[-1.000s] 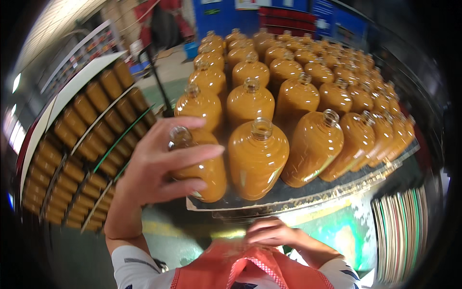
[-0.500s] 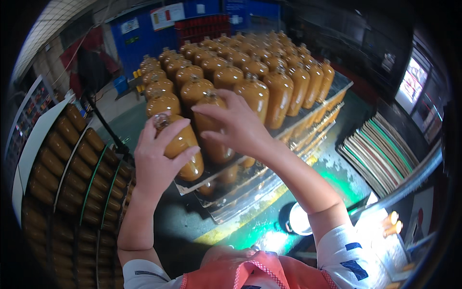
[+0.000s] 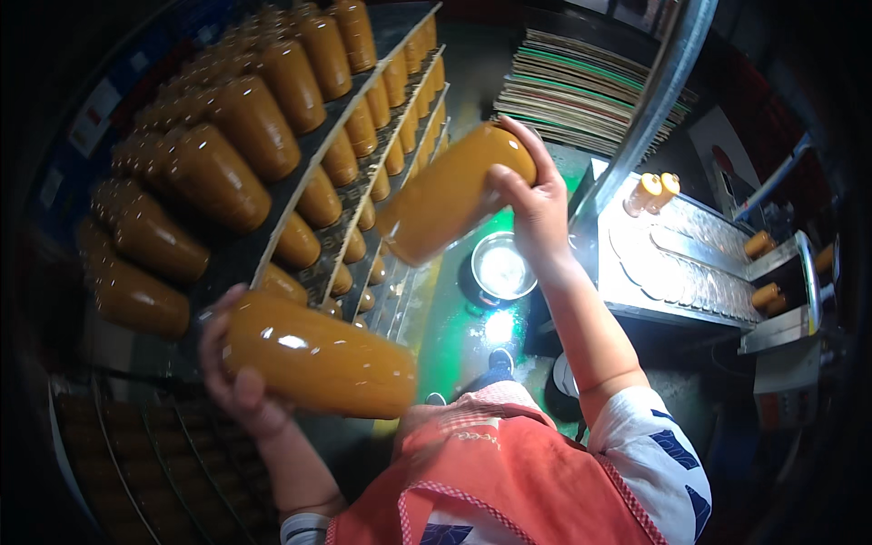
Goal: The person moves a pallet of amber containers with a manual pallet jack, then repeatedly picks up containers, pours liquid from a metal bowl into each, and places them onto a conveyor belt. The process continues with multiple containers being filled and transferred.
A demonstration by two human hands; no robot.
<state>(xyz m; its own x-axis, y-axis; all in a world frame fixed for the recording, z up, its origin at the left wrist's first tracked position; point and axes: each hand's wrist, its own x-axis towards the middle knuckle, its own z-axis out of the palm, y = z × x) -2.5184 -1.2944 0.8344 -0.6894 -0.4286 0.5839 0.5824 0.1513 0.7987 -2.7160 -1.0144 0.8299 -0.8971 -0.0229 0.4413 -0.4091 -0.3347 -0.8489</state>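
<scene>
My left hand (image 3: pixel 234 368) is closed round one end of a large brown-orange bottle (image 3: pixel 322 359), which lies tilted in the air with its flat end toward my apron. Higher up, my right hand (image 3: pixel 536 195) grips a second bottle (image 3: pixel 445 195) of the same kind by its upper end, its other end slanting down to the left. The fingers cover both necks. At the left stands the stack of boards (image 3: pixel 386 50), its top full of upright bottles (image 3: pixel 213 177), with further layers of bottles below.
A metal bowl (image 3: pixel 504 265) sits on the green floor. To the right is a bright-lit metal table (image 3: pixel 618 291) with round clear pieces in rows and two small orange-topped bottles (image 3: pixel 656 191). Stacked sheets (image 3: pixel 581 86) lie at the back. A metal pole (image 3: pixel 649 113) rises beside the table.
Both hands have lifted a bottle each off the stack's near corner. The view has turned right, toward the metal table, so the stack now shows at the left.
</scene>
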